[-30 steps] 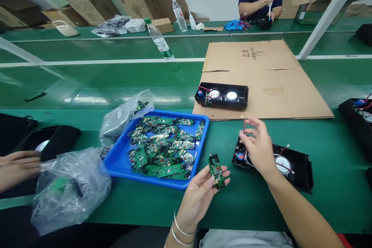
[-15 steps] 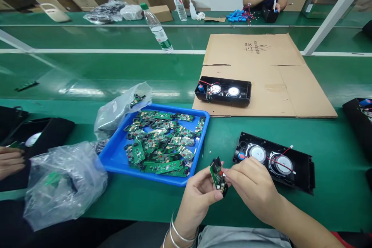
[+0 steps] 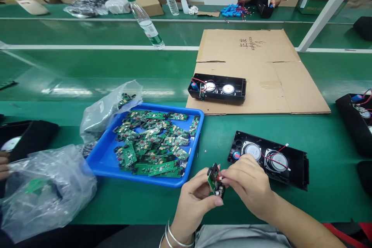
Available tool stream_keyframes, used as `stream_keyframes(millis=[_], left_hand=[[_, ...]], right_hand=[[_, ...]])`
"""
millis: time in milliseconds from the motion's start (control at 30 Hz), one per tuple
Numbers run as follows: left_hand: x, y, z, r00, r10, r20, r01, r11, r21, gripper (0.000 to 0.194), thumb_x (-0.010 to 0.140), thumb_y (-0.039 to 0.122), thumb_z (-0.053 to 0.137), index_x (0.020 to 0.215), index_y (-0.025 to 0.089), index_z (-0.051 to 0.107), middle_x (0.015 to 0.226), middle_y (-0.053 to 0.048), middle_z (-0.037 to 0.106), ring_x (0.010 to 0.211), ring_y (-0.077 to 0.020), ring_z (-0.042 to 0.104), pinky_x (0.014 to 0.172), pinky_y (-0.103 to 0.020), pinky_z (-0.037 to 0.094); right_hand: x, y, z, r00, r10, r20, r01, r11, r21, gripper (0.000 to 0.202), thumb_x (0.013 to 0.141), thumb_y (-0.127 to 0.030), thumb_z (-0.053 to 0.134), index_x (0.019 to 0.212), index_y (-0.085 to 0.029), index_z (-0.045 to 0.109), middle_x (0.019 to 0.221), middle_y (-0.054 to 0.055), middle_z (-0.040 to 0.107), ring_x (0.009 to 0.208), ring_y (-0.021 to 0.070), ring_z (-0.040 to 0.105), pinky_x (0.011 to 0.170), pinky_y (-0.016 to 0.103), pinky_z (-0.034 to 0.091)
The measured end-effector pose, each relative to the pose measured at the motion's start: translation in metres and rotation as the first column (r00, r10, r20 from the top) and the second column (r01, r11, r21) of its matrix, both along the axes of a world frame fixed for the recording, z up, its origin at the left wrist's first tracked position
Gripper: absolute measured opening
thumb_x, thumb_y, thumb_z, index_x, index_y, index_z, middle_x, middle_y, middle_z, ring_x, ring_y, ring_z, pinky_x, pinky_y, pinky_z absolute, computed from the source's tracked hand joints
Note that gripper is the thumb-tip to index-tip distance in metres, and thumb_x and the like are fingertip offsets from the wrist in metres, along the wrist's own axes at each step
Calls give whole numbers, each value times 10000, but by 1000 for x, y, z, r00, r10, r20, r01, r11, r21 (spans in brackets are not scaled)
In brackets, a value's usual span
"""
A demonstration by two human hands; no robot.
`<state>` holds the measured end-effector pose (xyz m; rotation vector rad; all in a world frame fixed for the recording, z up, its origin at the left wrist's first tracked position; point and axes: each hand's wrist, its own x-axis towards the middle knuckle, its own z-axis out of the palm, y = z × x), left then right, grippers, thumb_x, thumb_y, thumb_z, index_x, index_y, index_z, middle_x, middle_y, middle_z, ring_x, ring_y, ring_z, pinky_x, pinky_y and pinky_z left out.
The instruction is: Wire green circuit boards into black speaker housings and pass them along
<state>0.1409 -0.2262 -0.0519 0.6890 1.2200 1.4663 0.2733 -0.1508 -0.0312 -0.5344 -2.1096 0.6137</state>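
Blue tray (image 3: pixel 100 161): on the surface (image 3: pixel 215 135), holding loose boards (image 3: pixel 128 155).
My left grip (image 3: pixel 190 203): closed, fingers and thumb on the circuit board (image 3: pixel 213 183), raised above the surface.
Board: likely light, stiff, fragile on its component face; best held by the edges.
Small plug (image 3: pixel 220 178): pinched in my right grip (image 3: pixel 252 186), against the board; probably finicky.
Black housing (image 3: pixel 298 166): beyond my right grip, two speakers (image 3: pixel 276 161) inside.

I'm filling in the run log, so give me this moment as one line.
left hand: holding circuit board | right hand: fingertips pinched at board | nearer speaker case: open on green table | blue tray: holding loose boards
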Motion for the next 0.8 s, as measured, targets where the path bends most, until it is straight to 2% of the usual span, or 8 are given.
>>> stream_keyframes(millis=[67, 267, 400, 533, 567, 633, 733, 800], left_hand=[[1, 0, -1, 1000, -9, 9, 9, 1000, 10, 293, 492, 320, 852, 754, 226, 763, 739, -21, 636, 694, -137, 587, 607, -186, 511], [1, 2, -1, 995, -40, -91, 36, 999, -35, 229, 542, 231, 830, 755, 226, 748, 730, -7, 636, 707, -134, 594, 612, -175, 512], [4, 5, -5, 1000, 6, 5, -5, 989, -151, 358, 497, 251, 850, 817, 233, 689, 815, 8, 678, 728, -138, 636, 634, -182, 531], [11, 8, 1, 999, 23, -32, -30, 972, -233, 376, 520, 334, 830, 805, 228, 609, 818, -2, 695, 850, -198, 667, 732, -238, 540], [12, 8, 4, 997, 6, -75, -24, 968, -250, 366, 534, 355, 819, 793, 226, 594, 829, -12, 699, 885, -214, 665, 756, -252, 536], [14, 9, 8, 988, -47, -146, 3, 957, -290, 362, 554, 394, 797, 784, 225, 575, 845, -32, 706, 910, -237, 663, 766, -275, 535], [17, 11, 12, 985, -88, -147, 37, 947, -321, 373, 576, 448, 769, 800, 226, 570, 866, -54, 715, 912, -254, 663, 718, -278, 546], [21, 14, 13, 990, -85, -116, 43, 946, -322, 359, 602, 470, 747, 806, 225, 583, 886, -51, 715, 864, -239, 672, 646, -251, 552]], right_hand=[[1, 0, -1, 1000, -16, -20, 15, 999, -34, 125, 919, -147, 470, 847, -156, 572, 683, 5, 638, 624, 108, 519, 627, 284, 389], [5, -1, -6, 997, -27, 66, 21, 996, 92, 198, 933, -129, 406, 845, -150, 582, 675, 2, 635, 623, 114, 488, 705, 322, 387], [8, -1, -3, 983, -85, 166, 58, 986, 159, 218, 935, -130, 382, 895, -145, 596, 763, 22, 662, 736, 140, 542, 816, 346, 394], [47, 9, 7, 927, -265, 266, 240, 963, 121, 161, 920, -165, 439, 897, -163, 598, 853, 46, 675, 813, 161, 586, 765, 295, 439], [62, 12, 10, 872, -340, 353, 331, 940, 88, 154, 912, -171, 455, 860, -167, 600, 810, 42, 671, 758, 157, 595, 694, 272, 448], [90, 17, 14, 650, -433, 624, 518, 854, 53, 111, 869, -183, 534, 785, -179, 606, 726, 28, 664, 646, 160, 603, 553, 250, 418], [114, 19, 13, 270, -302, 915, 638, 767, 65, 61, 800, -207, 636, 740, -193, 638, 715, 33, 683, 599, 190, 629, 446, 243, 325], [117, 18, 11, 156, -193, 969, 640, 767, 50, 111, 809, -202, 623, 702, -195, 652, 712, 44, 692, 610, 209, 646, 433, 247, 289]])
